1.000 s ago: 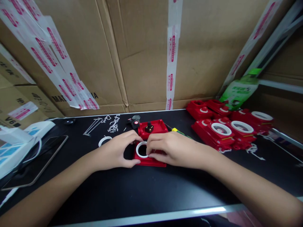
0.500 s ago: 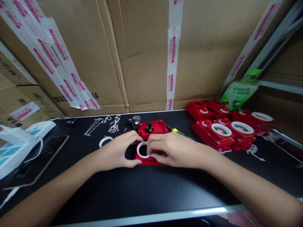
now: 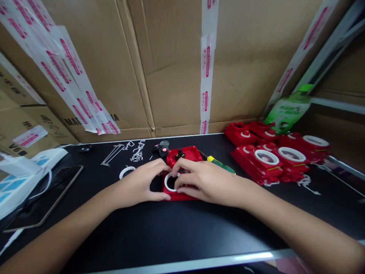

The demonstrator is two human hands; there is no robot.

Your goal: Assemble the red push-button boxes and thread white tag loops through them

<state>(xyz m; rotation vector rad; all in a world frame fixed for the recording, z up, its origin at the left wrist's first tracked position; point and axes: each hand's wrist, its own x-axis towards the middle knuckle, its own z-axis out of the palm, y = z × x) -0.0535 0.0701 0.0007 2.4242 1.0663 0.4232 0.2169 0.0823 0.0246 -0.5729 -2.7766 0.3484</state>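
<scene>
A flat red plastic housing [image 3: 174, 195] lies on the black table [image 3: 171, 232], with a white ring [image 3: 167, 186] seated in its round hole. My left hand [image 3: 141, 184] grips the housing's left edge, thumb at the front and fingers curled over the back. My right hand [image 3: 203, 180] covers the housing's right side, its fingertips pressing on the white ring. Just behind stands a second red housing [image 3: 185, 154] with a small black part [image 3: 179, 154] in it.
A loose white ring [image 3: 127, 172] and thin metal bits [image 3: 134, 149] lie at the back left. A stack of finished red housings [image 3: 273, 156] fills the right. A yellow-green tool [image 3: 221, 164] lies behind my right hand. A phone [image 3: 42, 198] and a white box [image 3: 17, 182] sit at left. Cardboard boxes [image 3: 176, 64] wall the back.
My right hand's fingers have slid left over the white ring, covering more of it. The left hand and the housing have stayed put.
</scene>
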